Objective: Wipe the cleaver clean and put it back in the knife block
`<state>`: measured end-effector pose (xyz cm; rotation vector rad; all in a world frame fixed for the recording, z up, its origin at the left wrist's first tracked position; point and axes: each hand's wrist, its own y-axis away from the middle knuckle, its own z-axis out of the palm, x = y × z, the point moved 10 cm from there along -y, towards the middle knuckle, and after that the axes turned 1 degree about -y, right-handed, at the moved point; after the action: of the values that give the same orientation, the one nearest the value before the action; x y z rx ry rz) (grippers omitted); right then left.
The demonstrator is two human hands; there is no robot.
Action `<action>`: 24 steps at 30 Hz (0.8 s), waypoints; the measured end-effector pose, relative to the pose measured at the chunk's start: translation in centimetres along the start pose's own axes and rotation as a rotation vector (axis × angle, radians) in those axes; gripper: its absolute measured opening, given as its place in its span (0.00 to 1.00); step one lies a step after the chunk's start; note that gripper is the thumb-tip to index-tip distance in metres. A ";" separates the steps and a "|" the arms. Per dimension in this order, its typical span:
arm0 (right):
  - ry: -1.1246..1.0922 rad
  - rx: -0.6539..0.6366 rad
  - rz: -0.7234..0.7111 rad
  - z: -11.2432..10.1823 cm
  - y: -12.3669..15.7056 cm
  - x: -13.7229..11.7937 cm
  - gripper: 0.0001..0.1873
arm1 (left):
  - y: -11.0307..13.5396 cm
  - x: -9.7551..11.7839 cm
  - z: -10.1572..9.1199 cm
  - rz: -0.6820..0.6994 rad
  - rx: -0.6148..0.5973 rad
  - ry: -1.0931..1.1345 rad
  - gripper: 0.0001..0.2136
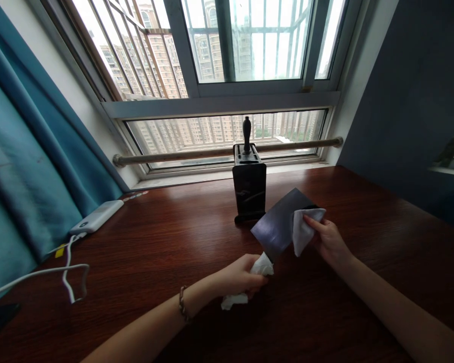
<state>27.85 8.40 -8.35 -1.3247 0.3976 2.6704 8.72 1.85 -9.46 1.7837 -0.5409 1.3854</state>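
A cleaver with a broad grey blade [275, 229] is held tilted above the table. My left hand [242, 276] is closed at its handle end, with a crumpled white tissue [263, 265] between the fingers and the handle; the handle itself is mostly hidden. My right hand [330, 241] pinches a folded white cloth [303, 229], which lies against the far right part of the blade. Just behind the blade stands a black knife block [249, 189], with one dark-handled knife [247, 132] upright in it.
The reddish-brown wooden table [166, 222] reaches to the window sill. On the left are a white power strip [98, 218] and a loose white cable [68, 272], beside a teal curtain [26, 151]. A rusty rail [196, 155] crosses the window behind the knife block.
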 end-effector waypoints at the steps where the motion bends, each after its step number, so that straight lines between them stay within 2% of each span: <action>1: -0.032 0.035 -0.039 -0.6 -0.5 -0.9 0.14 | 0.0 0.0 0.1 0.003 -0.006 0.002 0.08; 7: -0.104 0.152 -0.143 -2.8 -2.0 -3.5 0.15 | 0.0 0.0 0.3 0.005 -0.009 -0.039 0.09; 12: 0.109 0.041 -0.118 -2.5 -2.6 -4.5 0.14 | 0.5 0.1 -0.2 -0.015 -0.034 -0.070 0.10; 15: 0.235 -0.069 -0.069 -1.7 -2.6 -4.7 0.14 | 1.1 0.2 -1.6 -0.056 -0.024 -0.233 0.11; 17: 0.258 -0.121 -0.073 -1.3 -2.4 -4.9 0.14 | 1.6 0.9 -2.7 -0.027 0.006 -0.385 0.12; 21: 0.231 -0.131 -0.116 -1.0 -2.1 -5.2 0.12 | 2.2 2.6 -4.2 0.084 0.112 -0.665 0.10; 24: 0.201 -0.115 -0.153 -0.9 -2.1 -5.3 0.12 | 2.2 2.4 -4.7 0.073 0.150 -0.721 0.09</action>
<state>32.22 10.09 -5.03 -1.5949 0.1576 2.4770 5.04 4.56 -6.06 2.4034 -0.8955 0.8051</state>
